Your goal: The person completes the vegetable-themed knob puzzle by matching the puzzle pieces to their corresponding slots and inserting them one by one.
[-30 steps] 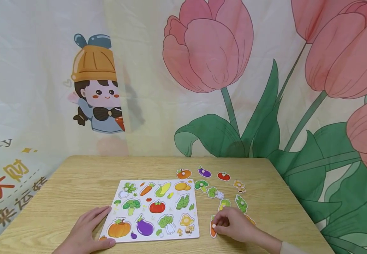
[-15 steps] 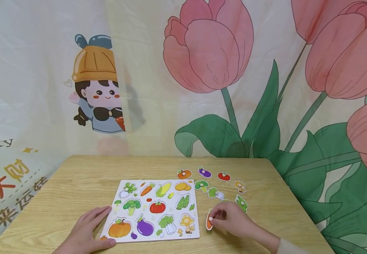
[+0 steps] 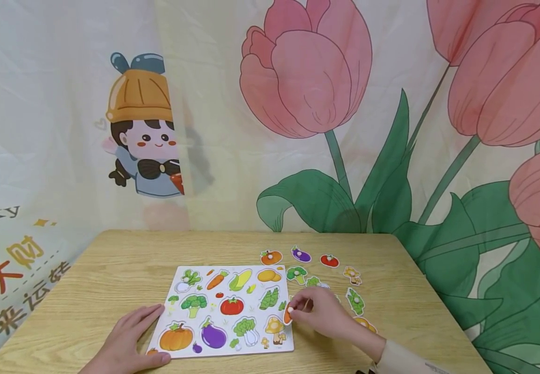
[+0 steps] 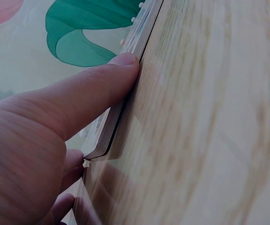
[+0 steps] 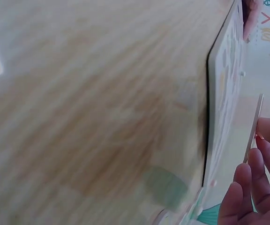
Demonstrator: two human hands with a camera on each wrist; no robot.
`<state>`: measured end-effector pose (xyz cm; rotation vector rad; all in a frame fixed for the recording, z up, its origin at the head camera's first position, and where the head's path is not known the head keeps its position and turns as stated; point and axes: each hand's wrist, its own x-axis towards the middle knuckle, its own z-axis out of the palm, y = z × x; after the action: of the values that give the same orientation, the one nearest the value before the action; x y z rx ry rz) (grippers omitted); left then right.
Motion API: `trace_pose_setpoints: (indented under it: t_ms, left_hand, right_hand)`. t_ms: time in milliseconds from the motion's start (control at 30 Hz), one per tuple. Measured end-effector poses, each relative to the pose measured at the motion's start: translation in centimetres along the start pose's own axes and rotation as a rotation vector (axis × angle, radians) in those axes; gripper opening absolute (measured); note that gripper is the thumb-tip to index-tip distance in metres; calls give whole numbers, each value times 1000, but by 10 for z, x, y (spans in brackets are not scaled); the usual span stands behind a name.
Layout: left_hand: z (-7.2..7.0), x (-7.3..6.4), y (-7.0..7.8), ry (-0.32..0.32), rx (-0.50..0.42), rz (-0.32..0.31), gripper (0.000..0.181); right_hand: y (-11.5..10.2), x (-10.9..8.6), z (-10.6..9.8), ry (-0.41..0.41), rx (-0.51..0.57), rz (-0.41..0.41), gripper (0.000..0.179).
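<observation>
On the L, your left hand lies w/ fingers nearly straight along the left edge of the flat white rectangular board printed w/ vegetables, thumb at its near-left corner; you're touching it, not gripping. If that pressure eases, or you push sideways, the board could prob. slide on the pale wood-grain table. In the board's far row, 2nd from left, sits the slanted orange carrot outline w/ green top; it's narrow, so a piece brought in at the wrong angle would likely catch on the rim. The flat orange carrot piece w/ white border is up off the board, tilted, at its right edge. Your right hand has thumb & fingertips pinched on its small pale round knob; small hold, so the piece could twist or drop. Further R, your beige sleeve is near the rounded yellow-orange piece, partly hidden by your wrist; dragging low, you might knock it askew.
</observation>
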<state>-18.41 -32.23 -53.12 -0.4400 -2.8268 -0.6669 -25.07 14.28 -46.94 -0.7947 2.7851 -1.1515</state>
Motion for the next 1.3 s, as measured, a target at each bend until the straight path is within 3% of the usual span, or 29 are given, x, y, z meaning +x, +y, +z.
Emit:
trace_pose_setpoints:
  t_ms: [233,467,1033,1300]
  left_hand:
    - [-1,1,1,-8,-19,-9,100]
    - [-3,3,4,-47,-65,-61,102]
    - [-2,1,1,-30,-58,-49,102]
    - [0,1,0,-28,-57,-49,103]
  right_hand:
    - [-19,19,7,6,21,-6,8]
    - [-28,39,16,31,0,-1,7]
    - [-46,81,43,53,-9,47,7]
    - [-48,98,58,66,-12,22,5]
